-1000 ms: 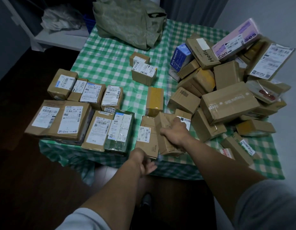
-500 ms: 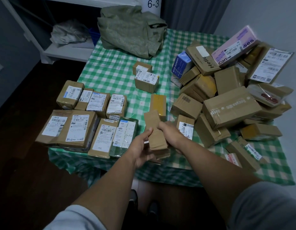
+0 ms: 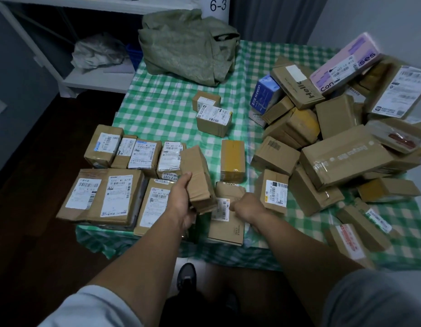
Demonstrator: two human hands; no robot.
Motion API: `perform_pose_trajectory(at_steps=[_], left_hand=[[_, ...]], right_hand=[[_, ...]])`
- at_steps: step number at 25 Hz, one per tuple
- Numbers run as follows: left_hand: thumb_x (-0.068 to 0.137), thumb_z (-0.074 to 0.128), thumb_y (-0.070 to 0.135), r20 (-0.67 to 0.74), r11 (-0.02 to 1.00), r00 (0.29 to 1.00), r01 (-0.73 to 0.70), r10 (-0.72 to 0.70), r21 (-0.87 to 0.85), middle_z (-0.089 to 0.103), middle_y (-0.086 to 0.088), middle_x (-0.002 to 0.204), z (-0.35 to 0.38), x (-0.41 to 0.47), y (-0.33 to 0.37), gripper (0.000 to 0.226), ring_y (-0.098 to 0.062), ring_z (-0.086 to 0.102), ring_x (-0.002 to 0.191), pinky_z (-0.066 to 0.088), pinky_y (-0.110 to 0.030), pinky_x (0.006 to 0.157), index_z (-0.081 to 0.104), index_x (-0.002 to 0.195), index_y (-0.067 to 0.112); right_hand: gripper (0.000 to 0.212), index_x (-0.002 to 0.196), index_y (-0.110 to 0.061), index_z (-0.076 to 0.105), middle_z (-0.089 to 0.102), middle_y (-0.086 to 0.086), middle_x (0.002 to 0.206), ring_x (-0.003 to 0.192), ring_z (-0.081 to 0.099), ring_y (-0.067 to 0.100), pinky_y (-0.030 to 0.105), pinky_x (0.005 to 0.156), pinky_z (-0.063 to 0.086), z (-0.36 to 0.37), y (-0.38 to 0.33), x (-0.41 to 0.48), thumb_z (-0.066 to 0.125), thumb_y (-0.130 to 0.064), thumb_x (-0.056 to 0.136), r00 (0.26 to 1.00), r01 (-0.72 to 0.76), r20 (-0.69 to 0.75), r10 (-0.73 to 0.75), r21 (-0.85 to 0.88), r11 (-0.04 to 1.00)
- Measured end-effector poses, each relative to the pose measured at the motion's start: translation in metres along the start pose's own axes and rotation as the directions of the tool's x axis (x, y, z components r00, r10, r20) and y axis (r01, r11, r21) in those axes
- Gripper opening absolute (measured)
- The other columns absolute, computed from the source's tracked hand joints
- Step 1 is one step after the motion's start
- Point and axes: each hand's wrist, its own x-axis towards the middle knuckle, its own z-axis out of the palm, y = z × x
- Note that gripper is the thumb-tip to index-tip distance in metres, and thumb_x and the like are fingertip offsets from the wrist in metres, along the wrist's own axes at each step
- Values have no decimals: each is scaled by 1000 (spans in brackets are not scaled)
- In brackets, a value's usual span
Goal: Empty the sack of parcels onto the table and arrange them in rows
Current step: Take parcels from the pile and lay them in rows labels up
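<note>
Head view, left grip [image 3: 181,199] clamping a plain brown parcel [image 3: 198,178] (tilted, above the near rows), right grip [image 3: 248,208] resting fisted on a labelled parcel [image 3: 226,220], sack [image 3: 188,48] lying crumpled at the desk [image 3: 157,107] far edge.

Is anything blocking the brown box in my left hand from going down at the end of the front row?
Yes. The left hand holds the brown box over the front row's end, where a labelled flat parcel already lies under the right hand.

Open checked cloth [image 3: 171,109] mid-table; jumbled pile [image 3: 334,142] blocks right, labelled rows [image 3: 124,175] block left.
</note>
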Motion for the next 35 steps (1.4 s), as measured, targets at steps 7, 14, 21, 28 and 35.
perform_pose_trajectory(at_steps=[7,14,21,28,35], left_hand=[[86,73,41,11,985,998,-69,68,159,77,-15,104,-25,47,27,32,-35,74,93,60,-50,79,76,102,13],[93,67,35,58,984,995,-88,79,155,78,-7,95,-44,69,45,25,-19,76,76,60,-34,69,75,104,14],[88,72,45,18,982,996,-91,89,164,77,-9,109,-59,86,40,52,-23,75,95,60,-33,71,63,126,11],[55,88,65,-19,956,995,-93,102,279,75,-4,113,-54,90,41,101,-25,73,101,54,-49,99,54,136,16],[50,91,65,-55,852,979,-144,197,503,56,-5,140,-29,75,40,130,-28,56,126,48,-51,105,28,151,15]], right_hand=[[99,149,-9,25,33,27,146,134,39,42,45,106,43,56,-3,27,75,-55,77,960,-242,-188,209,-174,955],[122,153,-5,9,18,26,154,140,27,42,53,105,40,101,-12,37,79,-63,71,935,-263,-312,168,-297,918],[123,155,-8,2,12,24,155,139,27,42,59,102,41,110,-10,35,77,-59,72,933,-297,-287,215,-281,913],[116,150,-7,11,24,20,146,134,32,39,50,104,41,106,-9,23,83,-49,70,966,-224,-173,190,-204,953],[39,130,-9,58,62,13,124,109,61,31,37,93,49,67,-35,18,57,-26,95,936,104,-350,-31,192,976]])
